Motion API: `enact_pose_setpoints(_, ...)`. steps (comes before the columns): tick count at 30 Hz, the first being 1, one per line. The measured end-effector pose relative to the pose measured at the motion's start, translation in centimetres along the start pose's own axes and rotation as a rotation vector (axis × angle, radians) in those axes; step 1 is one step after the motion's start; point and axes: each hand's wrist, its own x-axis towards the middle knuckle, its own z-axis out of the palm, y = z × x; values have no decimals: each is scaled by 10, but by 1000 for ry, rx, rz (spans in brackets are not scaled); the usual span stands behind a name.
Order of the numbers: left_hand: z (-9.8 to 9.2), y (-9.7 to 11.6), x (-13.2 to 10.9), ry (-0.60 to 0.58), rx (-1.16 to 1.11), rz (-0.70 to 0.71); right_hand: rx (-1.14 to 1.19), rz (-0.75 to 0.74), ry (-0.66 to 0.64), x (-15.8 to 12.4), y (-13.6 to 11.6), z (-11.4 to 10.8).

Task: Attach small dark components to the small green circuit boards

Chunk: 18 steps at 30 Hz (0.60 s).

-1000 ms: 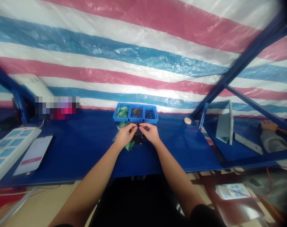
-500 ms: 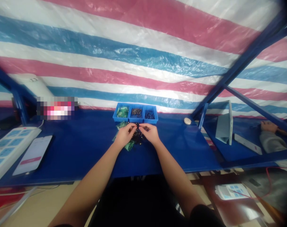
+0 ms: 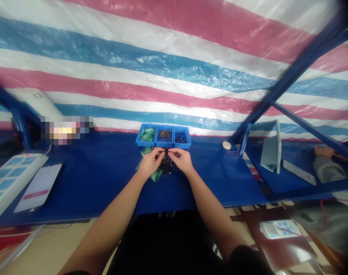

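My left hand (image 3: 150, 162) and my right hand (image 3: 181, 159) meet fingertip to fingertip over the table, both closed in a pinch. A small dark piece (image 3: 166, 150) shows between them, too small to name. Under and between the hands lies a heap of small black parts (image 3: 167, 166), partly hidden by my fingers. Green packets (image 3: 156, 175) lie beside and beneath my left hand. Just behind stand three joined blue bins: the left bin (image 3: 147, 144) holds green packets, the middle bin (image 3: 164, 145) small brassy-dark parts, the right bin (image 3: 182, 145) dark blue or black pieces.
On the left of the blue table (image 3: 99, 183) are a phone (image 3: 38, 188) and a white power strip (image 3: 17, 175). A round whitish object (image 3: 226, 145) sits to the right. Past a blue frame post (image 3: 246, 140) are a tablet (image 3: 273, 151) and another person's hand (image 3: 324, 151).
My hands stay pinched together in nearly the same spot, with only slight finger movement. The whole view has shifted a little.
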Motion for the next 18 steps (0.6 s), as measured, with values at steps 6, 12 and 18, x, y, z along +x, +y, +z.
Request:
enact_pose_setpoints(6, -2, 1, 0, -21, 2, 20, -7, -7, -5, 0, -3, 1)
enact_pose_setpoints(12, -3, 2, 0, -35, 5, 9, 4, -18, -13, -1, -5, 0)
enact_pose_setpoints(18, 0, 1, 0, -14, -8, -10, -1, -3, 7, 0, -4, 0)
